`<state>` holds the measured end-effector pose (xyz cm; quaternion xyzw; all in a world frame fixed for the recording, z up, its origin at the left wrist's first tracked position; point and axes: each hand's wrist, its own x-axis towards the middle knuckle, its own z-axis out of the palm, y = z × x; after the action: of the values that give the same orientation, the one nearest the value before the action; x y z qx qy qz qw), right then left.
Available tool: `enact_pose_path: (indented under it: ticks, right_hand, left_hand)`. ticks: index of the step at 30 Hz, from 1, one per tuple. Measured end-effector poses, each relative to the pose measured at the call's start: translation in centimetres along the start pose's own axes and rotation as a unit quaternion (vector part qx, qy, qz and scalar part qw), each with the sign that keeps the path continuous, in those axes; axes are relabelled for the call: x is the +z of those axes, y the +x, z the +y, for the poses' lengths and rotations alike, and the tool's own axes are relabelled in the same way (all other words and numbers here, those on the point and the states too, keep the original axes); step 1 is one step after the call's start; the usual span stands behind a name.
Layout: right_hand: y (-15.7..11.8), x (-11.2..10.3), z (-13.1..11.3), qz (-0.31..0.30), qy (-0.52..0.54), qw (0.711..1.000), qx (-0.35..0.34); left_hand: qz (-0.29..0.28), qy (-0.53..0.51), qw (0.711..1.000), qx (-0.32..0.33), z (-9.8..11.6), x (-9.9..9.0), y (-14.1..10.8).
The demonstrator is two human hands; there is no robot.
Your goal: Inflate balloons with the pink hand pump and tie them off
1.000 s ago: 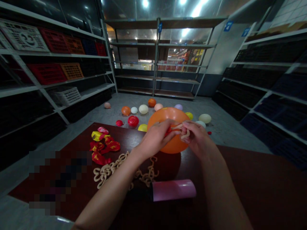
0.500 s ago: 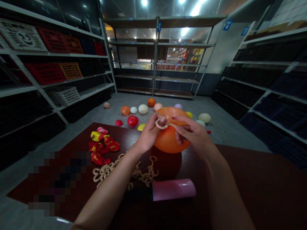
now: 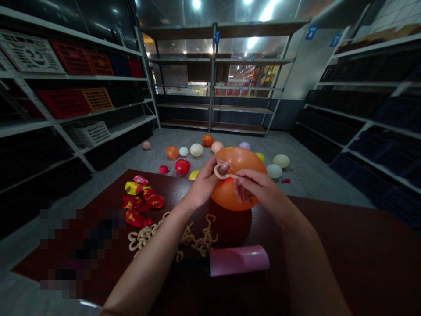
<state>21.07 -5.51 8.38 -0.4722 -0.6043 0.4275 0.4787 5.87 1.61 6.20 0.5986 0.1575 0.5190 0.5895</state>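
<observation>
A large inflated orange balloon (image 3: 241,193) is held above the table, its neck hidden among my fingers. My left hand (image 3: 207,180) is closed at the neck, thumb and forefinger pinching there. Around the left fingertips curls a short beige cord (image 3: 219,174). Its other end is pinched by my right hand (image 3: 258,184), which sits in front of the balloon. More beige cords (image 3: 205,239) lie tangled on the table below my left forearm. A pink cylinder with a dark end (image 3: 238,260) rests on its side nearer to me.
Uninflated red and yellow balloons (image 3: 144,202) lie at the left on the dark brown table (image 3: 329,245). Several inflated balloons (image 3: 182,166) are scattered on the floor beyond it. Racks with plastic crates (image 3: 64,103) stand left; more racks (image 3: 213,105) stand behind and right.
My right hand has shifted slightly down and its fingers have drawn in, with the cord between both hands pulled straighter. The left hand and balloon have hardly moved.
</observation>
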Motion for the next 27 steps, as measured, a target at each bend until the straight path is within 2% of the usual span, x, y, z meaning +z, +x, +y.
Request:
enact_pose_path:
  ticks: [3,7,10,15,20,23,27]
  right_hand:
    - [-0.3,-0.1,-0.3,0.021,0.073,0.996,0.041]
    - [-0.4,-0.2,-0.6,0.043,0.173,0.982,0.065]
    - [-0.2,0.0,-0.6,0.053,0.205,0.975,0.061]
    - [-0.1,0.7,-0.6,0.035,0.159,0.986,0.045]
    - [-0.3,0.9,-0.5,-0.003,0.060,0.998,0.024]
    - [-0.1,1.2,-0.4,-0.003,0.026,1.000,0.010]
    - [0.0,1.8,-0.5,0.007,0.009,1.000,-0.003]
  left_hand:
    - [-0.019,-0.003,1.000,0.000,0.1,0.3,-0.1]
    - [0.012,-0.016,1.000,0.013,0.3,0.7,-0.2]
    - [0.021,0.000,0.999,0.033,0.7,0.8,-0.2]
    - [-0.038,0.077,0.995,0.044,1.0,0.3,-0.3]
    - [-0.065,0.111,0.990,0.057,0.8,-0.4,0.0]
    - [-0.053,0.130,0.987,0.079,0.7,-0.5,0.1]
    - [0.007,0.136,0.981,0.136,0.5,0.2,-0.3]
